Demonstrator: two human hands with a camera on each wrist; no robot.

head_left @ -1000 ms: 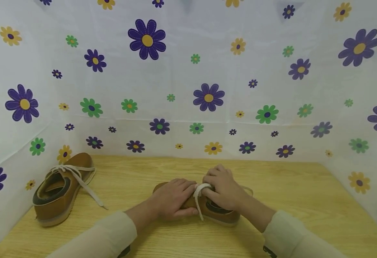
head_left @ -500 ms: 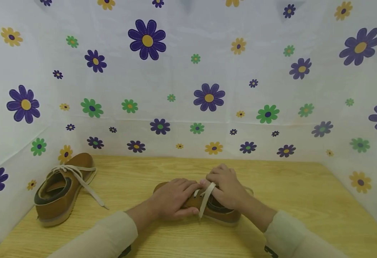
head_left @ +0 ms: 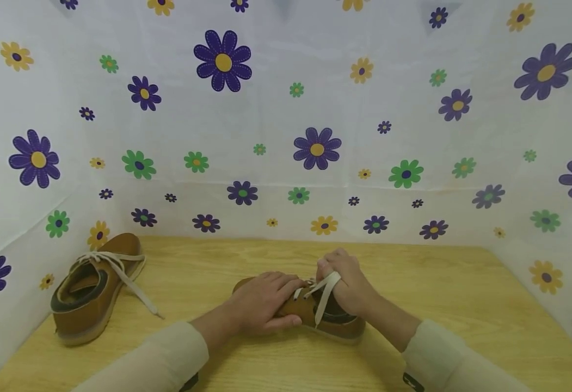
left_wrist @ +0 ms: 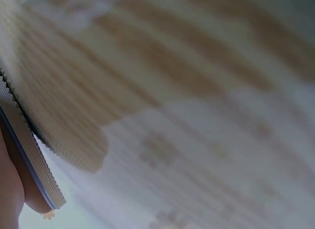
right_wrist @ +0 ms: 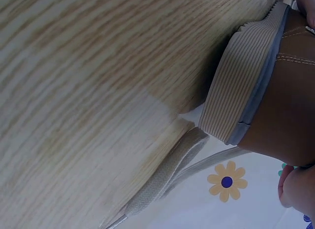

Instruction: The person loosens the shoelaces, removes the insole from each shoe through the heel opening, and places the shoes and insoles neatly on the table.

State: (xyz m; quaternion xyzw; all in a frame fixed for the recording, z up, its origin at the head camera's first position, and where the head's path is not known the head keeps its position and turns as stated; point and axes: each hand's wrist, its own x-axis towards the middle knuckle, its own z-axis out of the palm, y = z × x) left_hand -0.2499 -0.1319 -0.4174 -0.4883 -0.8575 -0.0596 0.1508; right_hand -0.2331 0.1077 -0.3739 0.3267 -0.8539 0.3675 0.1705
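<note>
A brown leather shoe [head_left: 307, 311] lies sideways on the wooden table, toe to the left. My left hand [head_left: 268, 302] grips its front, fingers over the top and thumb along the near side. Over the opening, my right hand [head_left: 346, 286] pinches a pale flat shoelace [head_left: 326, 286], whose end hangs down the near side. Hidden fingertips leave the exact pinch unclear. In the left wrist view, part of the shoe's ribbed sole [left_wrist: 32, 150] shows beside the hand. The right wrist view shows the heel [right_wrist: 280, 106] and another stretch of lace [right_wrist: 167, 170] on the table.
A matching brown shoe [head_left: 87, 313] stands at the table's left, its lace tied and one end trailing onto the wood [head_left: 183, 261]. A white flowered sheet [head_left: 266, 109] rises behind and along both sides of the table.
My right hand has drawn the lace from the eyelets rightward and slightly up, toward the shoe's opening; its loop has shifted with it. My left hand and the other shoe have stayed put.
</note>
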